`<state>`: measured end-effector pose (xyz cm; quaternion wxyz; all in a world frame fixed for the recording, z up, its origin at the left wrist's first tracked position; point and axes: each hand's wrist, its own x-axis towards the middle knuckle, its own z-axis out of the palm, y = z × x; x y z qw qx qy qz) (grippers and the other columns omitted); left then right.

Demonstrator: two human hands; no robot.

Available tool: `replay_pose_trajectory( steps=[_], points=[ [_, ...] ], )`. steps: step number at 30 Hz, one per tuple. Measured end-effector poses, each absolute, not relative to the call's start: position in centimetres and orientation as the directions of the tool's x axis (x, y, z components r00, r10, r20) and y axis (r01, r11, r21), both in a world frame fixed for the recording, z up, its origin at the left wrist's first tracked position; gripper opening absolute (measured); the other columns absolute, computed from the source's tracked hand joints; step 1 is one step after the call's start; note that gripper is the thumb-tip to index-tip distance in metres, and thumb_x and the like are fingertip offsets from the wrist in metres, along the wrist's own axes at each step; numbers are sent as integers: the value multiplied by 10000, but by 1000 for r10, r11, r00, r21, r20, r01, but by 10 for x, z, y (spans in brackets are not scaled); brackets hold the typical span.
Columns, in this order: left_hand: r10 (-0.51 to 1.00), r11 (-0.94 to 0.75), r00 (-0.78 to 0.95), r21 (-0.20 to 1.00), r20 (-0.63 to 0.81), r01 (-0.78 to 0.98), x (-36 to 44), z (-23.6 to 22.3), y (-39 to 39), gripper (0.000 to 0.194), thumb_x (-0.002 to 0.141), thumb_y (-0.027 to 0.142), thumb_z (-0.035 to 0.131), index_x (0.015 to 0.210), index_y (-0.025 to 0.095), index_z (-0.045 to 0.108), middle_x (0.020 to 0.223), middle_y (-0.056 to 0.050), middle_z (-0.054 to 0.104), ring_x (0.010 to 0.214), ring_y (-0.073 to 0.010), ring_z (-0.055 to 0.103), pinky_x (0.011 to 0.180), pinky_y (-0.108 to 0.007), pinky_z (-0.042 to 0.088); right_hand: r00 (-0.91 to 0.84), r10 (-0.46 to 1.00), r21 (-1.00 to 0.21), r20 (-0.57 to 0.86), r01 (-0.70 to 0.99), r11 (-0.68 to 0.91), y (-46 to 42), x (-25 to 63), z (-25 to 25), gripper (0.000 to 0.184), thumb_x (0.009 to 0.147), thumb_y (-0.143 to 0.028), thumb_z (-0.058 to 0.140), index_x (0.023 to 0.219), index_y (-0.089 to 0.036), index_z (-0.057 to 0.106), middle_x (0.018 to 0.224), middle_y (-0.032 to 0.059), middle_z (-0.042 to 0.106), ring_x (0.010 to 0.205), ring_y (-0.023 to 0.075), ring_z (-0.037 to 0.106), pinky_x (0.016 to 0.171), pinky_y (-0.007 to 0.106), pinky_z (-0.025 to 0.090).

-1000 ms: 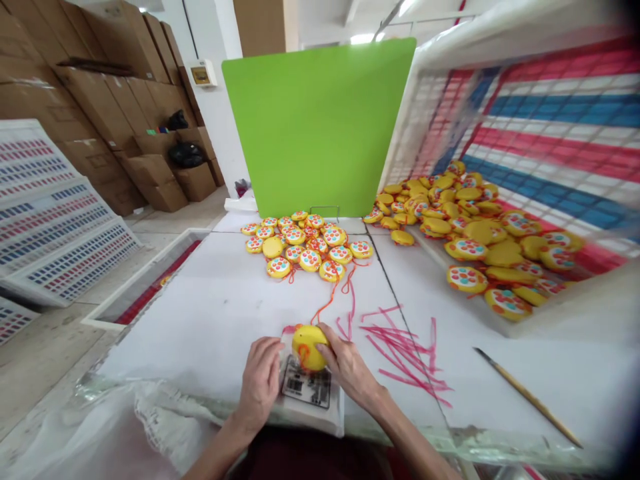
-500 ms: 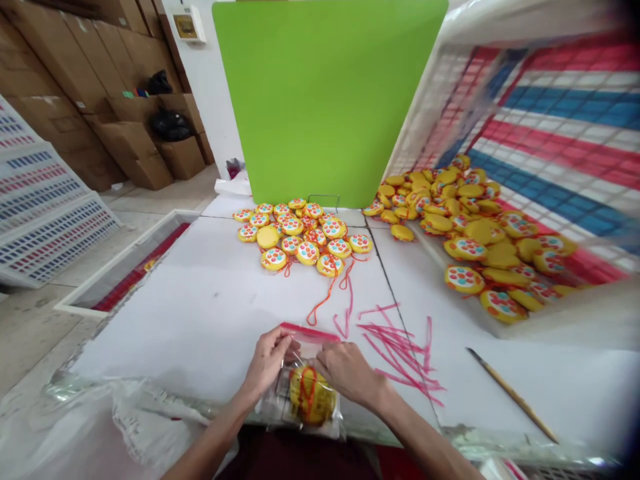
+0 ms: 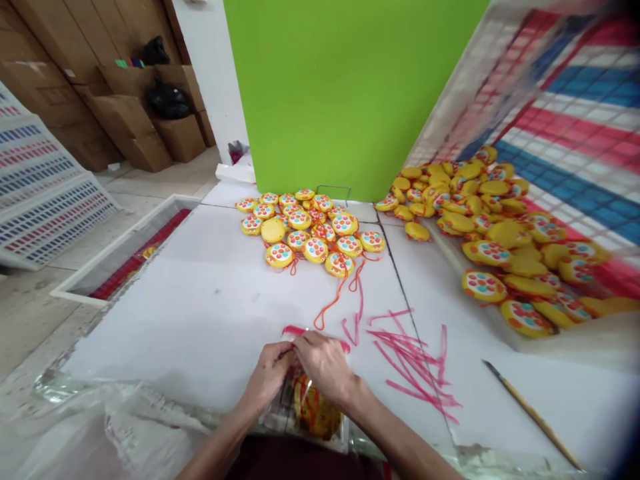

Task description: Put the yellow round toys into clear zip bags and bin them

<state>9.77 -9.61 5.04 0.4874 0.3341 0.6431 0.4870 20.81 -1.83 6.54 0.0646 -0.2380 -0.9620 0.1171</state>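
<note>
A white counter fills the view. At its near edge, the left hand and right hand pinch shut on the red top of a clear bag — a yellow toy sits inside it. Just right lie pink strips and a thin stick. Farther back sits a pile of yellow toys — more fill a tipped basket, before a green board.

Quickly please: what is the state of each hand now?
Left hand: closed, pinching the top of the clear bag.
Right hand: closed, pinching the same bag top.
</note>
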Motion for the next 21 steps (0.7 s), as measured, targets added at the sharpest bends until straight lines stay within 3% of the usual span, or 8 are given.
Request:
replay_pose_trajectory(
  steps=[5, 8, 11, 15, 17, 19, 21],
  points=[
    [905, 294, -337, 954, -259, 58, 96, 50, -92, 213, 722, 232, 500, 535, 153, 564, 511, 20, 501, 533, -126, 436, 510, -229, 298, -868, 494, -259, 57, 465, 846, -15, 201, 65, 143, 815, -94, 501, 758, -159, 615, 741, 56, 661, 644, 171, 611, 528, 241, 383],
    [920, 286, -309, 953, -242, 103, 95, 48, -92, 222, 762, 271, 486, 609, 162, 604, 562, 3, 569, 558, -144, 497, 541, -236, 353, -774, 629, -404, 69, 555, 727, -1, 214, 63, 140, 808, -135, 509, 741, -173, 626, 718, 34, 663, 626, 141, 603, 556, 214, 387],
    [911, 312, -302, 948, -281, 61, 90, 45, -94, 240, 783, 346, 483, 726, 163, 627, 664, -38, 648, 649, -187, 600, 602, -261, 439, -572, 819, -498, 58, 694, 520, 27, 260, 57, 159, 809, -183, 485, 767, -183, 639, 711, 25, 670, 609, 135, 600, 575, 212, 398],
    [901, 322, -312, 946, -301, 18, 81, 41, -96, 277, 781, 411, 490, 761, 171, 626, 714, -59, 685, 705, -215, 647, 645, -292, 489, -305, 952, -407, 21, 867, 287, 64, 351, 48, 190, 785, -246, 456, 738, -191, 632, 694, 41, 669, 618, 170, 598, 575, 245, 402],
    [901, 320, -315, 947, -297, 21, 78, 38, -97, 276, 776, 419, 501, 751, 175, 628, 714, -56, 697, 709, -217, 655, 672, -302, 497, -214, 977, -282, -10, 938, 203, 70, 390, 48, 198, 782, -267, 447, 711, -199, 619, 698, 51, 672, 606, 181, 589, 539, 253, 375],
    [897, 330, -314, 944, -311, 9, 75, 36, -98, 262, 775, 410, 517, 765, 173, 629, 729, -57, 708, 728, -218, 663, 700, -306, 497, -162, 984, -150, -77, 977, 150, 67, 413, 52, 210, 783, -306, 458, 667, -213, 606, 658, 49, 662, 592, 197, 583, 506, 262, 340],
    [887, 354, -306, 935, -346, -28, 74, 34, -99, 249, 777, 395, 532, 809, 168, 627, 751, -61, 717, 750, -219, 668, 712, -305, 497, -177, 977, -101, -115, 981, 166, 59, 419, 62, 214, 785, -341, 474, 659, -226, 603, 666, 44, 660, 588, 202, 580, 498, 269, 330]
  ],
)
